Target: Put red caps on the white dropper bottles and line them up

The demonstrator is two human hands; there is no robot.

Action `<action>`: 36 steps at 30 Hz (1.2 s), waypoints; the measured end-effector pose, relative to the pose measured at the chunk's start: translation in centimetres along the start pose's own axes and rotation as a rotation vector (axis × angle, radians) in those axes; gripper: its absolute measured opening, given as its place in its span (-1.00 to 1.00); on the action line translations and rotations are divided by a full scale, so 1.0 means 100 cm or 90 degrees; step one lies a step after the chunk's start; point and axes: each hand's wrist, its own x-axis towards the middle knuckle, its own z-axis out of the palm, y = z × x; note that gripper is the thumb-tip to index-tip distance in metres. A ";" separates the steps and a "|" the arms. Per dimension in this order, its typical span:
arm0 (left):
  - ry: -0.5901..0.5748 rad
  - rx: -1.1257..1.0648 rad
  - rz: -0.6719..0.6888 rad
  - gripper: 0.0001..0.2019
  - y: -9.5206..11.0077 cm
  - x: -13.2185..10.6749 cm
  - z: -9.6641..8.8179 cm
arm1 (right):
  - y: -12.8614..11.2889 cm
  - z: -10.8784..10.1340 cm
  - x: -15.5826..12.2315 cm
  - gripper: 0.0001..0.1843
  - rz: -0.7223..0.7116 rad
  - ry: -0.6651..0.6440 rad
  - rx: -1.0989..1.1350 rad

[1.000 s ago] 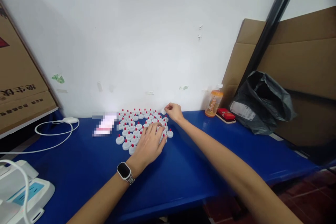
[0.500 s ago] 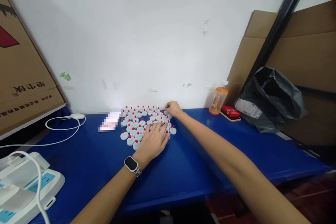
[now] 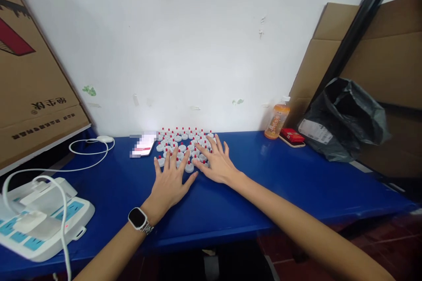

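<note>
Several white round caps with red tips stand in a cluster on the blue table, close to the wall. My left hand lies at the cluster's front left edge with fingers spread, its fingertips among the nearest caps. On the right side, my right hand also has its fingers spread, over and against the caps there. Neither hand grips a cap. Some caps are partly hidden under the fingers. A watch is on my left wrist.
A phone lies left of the caps. Farther left are a white cable and a power strip. At right stand an orange drink bottle, a red packet on another phone, and a dark plastic bag. Cardboard leans at left.
My left hand has moved left and forward to the cluster's front left edge. My right hand has come from the far right corner toward me, its fingers now spread. The caps sit closer together.
</note>
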 end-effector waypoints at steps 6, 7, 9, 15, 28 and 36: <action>-0.062 -0.010 0.030 -0.37 -0.004 0.021 0.016 | 0.008 0.018 0.020 -0.37 0.020 -0.041 -0.006; -0.066 -0.013 0.028 -0.38 -0.004 0.028 0.019 | 0.011 0.020 0.024 -0.37 0.027 -0.038 -0.008; -0.075 -0.020 0.025 -0.39 -0.003 0.042 0.024 | 0.018 0.023 0.031 -0.39 0.036 -0.035 -0.015; -0.071 -0.034 0.024 -0.39 -0.004 0.069 0.040 | 0.036 0.031 0.055 -0.40 0.054 -0.025 -0.032; -0.026 -0.043 0.011 -0.37 -0.010 0.048 0.024 | 0.031 0.023 0.032 -0.31 0.047 0.042 -0.026; -0.087 -0.033 0.105 -0.46 -0.014 0.054 0.032 | 0.024 0.022 0.014 -0.27 -0.014 -0.052 -0.018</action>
